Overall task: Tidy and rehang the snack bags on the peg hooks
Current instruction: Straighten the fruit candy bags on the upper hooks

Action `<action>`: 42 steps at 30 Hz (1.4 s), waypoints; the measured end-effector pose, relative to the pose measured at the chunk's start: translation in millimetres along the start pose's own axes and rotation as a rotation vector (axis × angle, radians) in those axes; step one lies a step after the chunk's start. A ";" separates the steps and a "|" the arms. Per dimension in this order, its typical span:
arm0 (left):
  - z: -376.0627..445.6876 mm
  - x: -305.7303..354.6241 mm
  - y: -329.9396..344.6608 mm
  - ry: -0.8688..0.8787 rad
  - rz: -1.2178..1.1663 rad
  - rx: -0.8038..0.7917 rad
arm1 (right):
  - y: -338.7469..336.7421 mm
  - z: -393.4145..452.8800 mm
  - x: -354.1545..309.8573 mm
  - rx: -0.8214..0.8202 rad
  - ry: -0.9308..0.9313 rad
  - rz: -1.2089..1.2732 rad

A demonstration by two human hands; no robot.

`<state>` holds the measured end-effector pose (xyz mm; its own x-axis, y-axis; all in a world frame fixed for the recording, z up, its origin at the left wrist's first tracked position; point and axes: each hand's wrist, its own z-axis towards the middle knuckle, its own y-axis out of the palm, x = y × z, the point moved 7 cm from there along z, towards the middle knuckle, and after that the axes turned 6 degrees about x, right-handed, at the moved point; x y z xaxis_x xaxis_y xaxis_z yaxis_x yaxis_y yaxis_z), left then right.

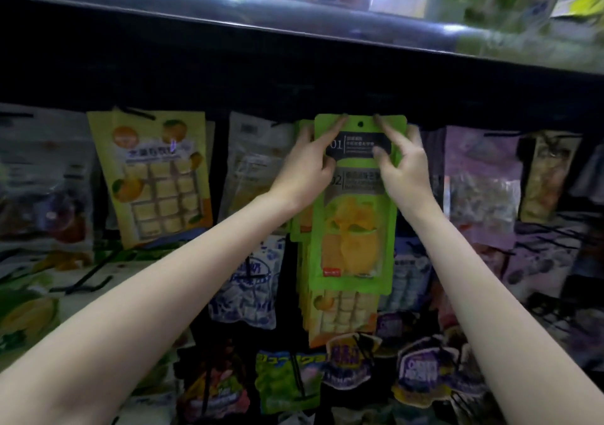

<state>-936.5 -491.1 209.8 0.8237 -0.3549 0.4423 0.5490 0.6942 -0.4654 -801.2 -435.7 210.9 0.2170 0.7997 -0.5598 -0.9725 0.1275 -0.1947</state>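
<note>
A green snack bag (354,235) with dried yellow fruit slices behind a clear window is held upright at the middle of the top row, its hang hole (360,123) just under the dark shelf edge. My left hand (310,163) grips the bag's upper left side, fingers across its dark label. My right hand (403,163) pinches its upper right side, fingertips near the top edge. More green bags hang behind it. The peg hook itself is hidden.
A yellow-green orange-cube bag (157,176) hangs at the left, a grey-white bag (255,163) beside it and purple bags (480,179) at the right. Lower rows hold blue-white, grape-green and purple packs on black pegs (88,277). A dark shelf (294,49) runs overhead.
</note>
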 end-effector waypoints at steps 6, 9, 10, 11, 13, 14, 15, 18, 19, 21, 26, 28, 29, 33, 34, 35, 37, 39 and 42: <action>15.5 -12.2 18.1 -0.040 -0.003 0.041 | 12.0 22.5 24.1 -0.107 -0.006 0.056; 16.0 -20.2 20.2 -0.028 0.082 0.068 | 22.4 26.6 35.8 -0.141 0.002 0.027; 16.8 -22.4 21.2 -0.044 0.112 0.054 | 26.1 29.2 38.2 -0.143 0.002 -0.003; 17.6 -27.3 22.5 -0.075 0.151 0.024 | 29.9 32.2 39.1 -0.143 -0.004 -0.040; 16.9 -44.6 25.7 -0.149 0.235 -0.056 | 41.6 39.7 41.4 -0.141 -0.017 -0.115; 15.5 -53.9 26.1 -0.159 0.273 -0.082 | 48.7 43.6 43.2 -0.145 -0.018 -0.164; 11.7 -61.8 24.0 -0.159 0.303 -0.092 | 56.2 46.2 45.6 -0.157 -0.009 -0.227; -12.4 -80.0 7.2 -0.183 0.321 -0.048 | 70.0 35.1 50.5 -0.175 0.084 -0.426; -22.6 -84.9 0.0 -0.190 0.325 -0.030 | 70.4 24.3 47.0 -0.146 0.075 -0.453; -44.1 -95.0 -16.0 -0.193 0.341 -0.006 | 74.2 -2.5 33.2 -0.061 -0.036 -0.385; -92.9 -123.8 -65.8 -0.214 0.398 0.048 | 136.6 -59.9 7.6 -0.390 -0.016 -0.100; -112.7 -132.1 -90.0 -0.245 0.422 0.057 | 161.9 -73.9 -7.4 -0.529 -0.028 -0.064; -123.4 -136.0 -102.2 -0.246 0.427 0.058 | 173.3 -80.3 -15.5 -0.591 -0.031 -0.041; -170.8 -164.6 -148.0 -0.287 0.536 0.037 | 218.0 -111.9 -51.5 -0.771 -0.061 0.063; -182.5 -173.3 -157.1 -0.312 0.563 0.023 | 229.1 -122.2 -59.6 -0.821 -0.071 0.070; -194.2 -181.8 -165.5 -0.342 0.588 0.006 | 241.5 -134.3 -65.4 -0.881 -0.077 0.055; -213.8 -195.1 -177.9 -0.380 0.656 -0.045 | 264.1 -160.1 -71.4 -0.989 -0.090 -0.016; -227.4 -203.4 -187.8 -0.377 0.716 -0.097 | 285.8 -185.7 -68.0 -1.059 -0.062 -0.071; -237.2 -207.4 -198.2 -0.297 0.708 -0.142 | 309.2 -215.0 -51.9 -1.069 0.086 -0.110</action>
<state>-1182.5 -703.6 28.4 0.9230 0.3394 0.1811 -0.0637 0.5991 -0.7981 -1095.0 -563.9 6.6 0.3449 0.7657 -0.5430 -0.3786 -0.4159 -0.8269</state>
